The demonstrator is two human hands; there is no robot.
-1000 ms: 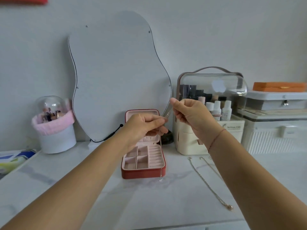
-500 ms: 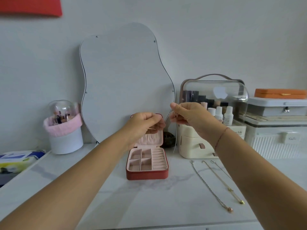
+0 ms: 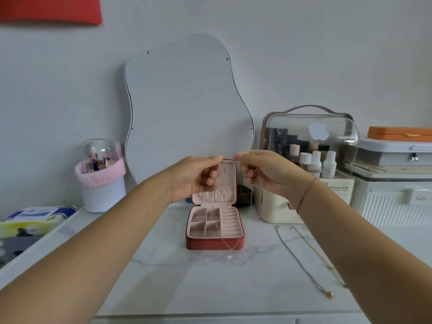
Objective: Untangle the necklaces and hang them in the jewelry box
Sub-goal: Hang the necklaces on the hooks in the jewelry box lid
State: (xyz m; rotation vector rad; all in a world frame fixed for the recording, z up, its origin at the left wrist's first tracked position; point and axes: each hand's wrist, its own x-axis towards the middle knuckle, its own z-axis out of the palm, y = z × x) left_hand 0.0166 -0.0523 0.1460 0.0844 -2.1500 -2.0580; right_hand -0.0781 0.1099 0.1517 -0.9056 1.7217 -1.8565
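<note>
While two spare necklaces (image 3: 301, 260) lie right on the marble table (image 3: 187, 288), a thin necklace (image 3: 229, 255) dangles over the open jewelry box (image 3: 203, 244); left hand (image 3: 198, 176) and right hand (image 3: 264, 174) each pinch, apparently, a chain end near the lid (image 3: 224, 183).

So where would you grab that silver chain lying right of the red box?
Pinch its far end from above: the silver chain lies flat and nearly straight, so lifting one end should hang it clear of the gold chain alongside.
</note>
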